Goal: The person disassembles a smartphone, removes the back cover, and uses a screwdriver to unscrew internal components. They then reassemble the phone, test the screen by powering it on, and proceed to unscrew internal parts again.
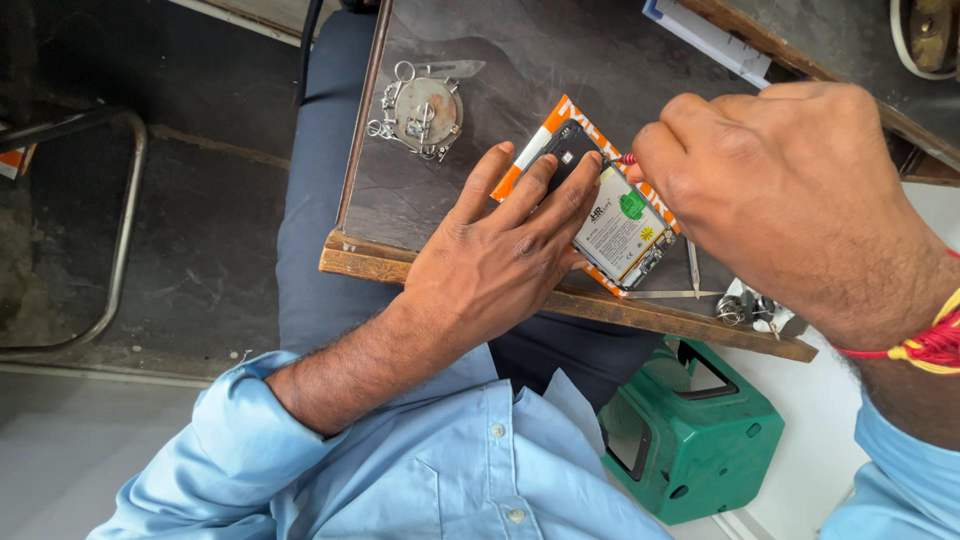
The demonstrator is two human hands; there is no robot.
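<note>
While left hand (500,250) presses flat, phone (615,225) runs diagonally, right hand (790,190) pinching screwdriver (622,160).

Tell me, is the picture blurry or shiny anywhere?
Head view: even daylight, mostly sharp; the big right hand close to the camera looks stretched and slightly soft; the dark stone tabletop shows pale glare; the left hand casts a soft shadow beside the opened phone with its white battery.

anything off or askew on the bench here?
The phone lies open, back cover off and battery exposed, set diagonally on an orange card close to the table's wooden front edge. The left hand pins it; the right hand holds a thin red-tipped tool to it. Nothing looks spilled or broken.
</note>
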